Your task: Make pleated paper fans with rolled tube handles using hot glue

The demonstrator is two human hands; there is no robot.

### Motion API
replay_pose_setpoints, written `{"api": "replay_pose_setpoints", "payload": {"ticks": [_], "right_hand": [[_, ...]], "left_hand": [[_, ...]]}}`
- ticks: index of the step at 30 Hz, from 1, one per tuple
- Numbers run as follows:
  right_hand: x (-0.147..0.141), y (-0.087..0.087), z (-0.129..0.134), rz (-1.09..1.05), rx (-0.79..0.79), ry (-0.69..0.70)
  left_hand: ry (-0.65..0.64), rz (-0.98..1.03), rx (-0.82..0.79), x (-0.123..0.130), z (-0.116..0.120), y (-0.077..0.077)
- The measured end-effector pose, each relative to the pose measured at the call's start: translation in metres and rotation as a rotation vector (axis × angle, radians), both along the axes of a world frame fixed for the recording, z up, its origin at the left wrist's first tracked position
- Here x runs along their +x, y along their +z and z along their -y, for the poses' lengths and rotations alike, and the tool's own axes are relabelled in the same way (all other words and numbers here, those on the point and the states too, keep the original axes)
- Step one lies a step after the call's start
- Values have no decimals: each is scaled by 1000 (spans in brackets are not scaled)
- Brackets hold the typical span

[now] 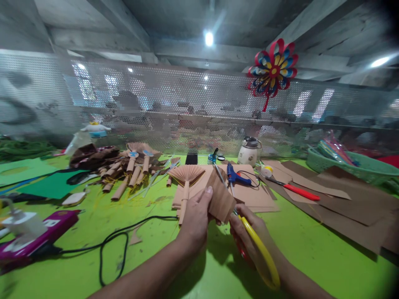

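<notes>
My left hand pinches a brown piece of kraft paper, thumb on top, held above the green table. In my right hand is a pair of scissors with yellow and red handles, its fingers closed round them. The blades reach up at the paper's right side; whether they are cutting into it I cannot tell. Just beyond my left hand lies a pleated paper fan with a rolled paper handle. A blue glue gun rests on a stack of brown paper sheets behind my hands.
Several finished paper fans lie at the back left. A purple power strip with a black cable occupies the left. To the right are a red-handled knife, brown paper and a green basket. A mesh panel stands behind.
</notes>
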State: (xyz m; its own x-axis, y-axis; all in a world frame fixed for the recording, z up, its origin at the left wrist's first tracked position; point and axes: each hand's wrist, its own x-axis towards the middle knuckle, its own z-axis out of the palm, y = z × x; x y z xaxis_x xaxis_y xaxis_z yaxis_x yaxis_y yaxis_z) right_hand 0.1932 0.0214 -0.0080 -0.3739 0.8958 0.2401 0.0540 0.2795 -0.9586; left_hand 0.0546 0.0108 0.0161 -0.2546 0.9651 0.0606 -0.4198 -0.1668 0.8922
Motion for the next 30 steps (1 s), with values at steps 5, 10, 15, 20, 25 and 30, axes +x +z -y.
{"api": "replay_pose_setpoints", "payload": {"ticks": [5, 10, 15, 20, 25, 30], "right_hand": [[0, 2, 3, -16, -39, 26], [2, 6, 3, 25, 22, -3], [1, 5, 1, 12, 40, 11], [-3, 2, 3, -57, 10, -21], [-5, 4, 5, -79, 5, -67], [-6, 5, 2, -125, -14, -109]], "left_hand": [[-9, -11, -18, 1, 0, 0], [-26, 3, -21, 1, 0, 0], [-82, -15, -15, 0, 1, -1], [-88, -17, -6, 2, 2, 1], [-104, -56, -16, 3, 2, -2], [-85, -79, -28, 2, 1, -4]]}}
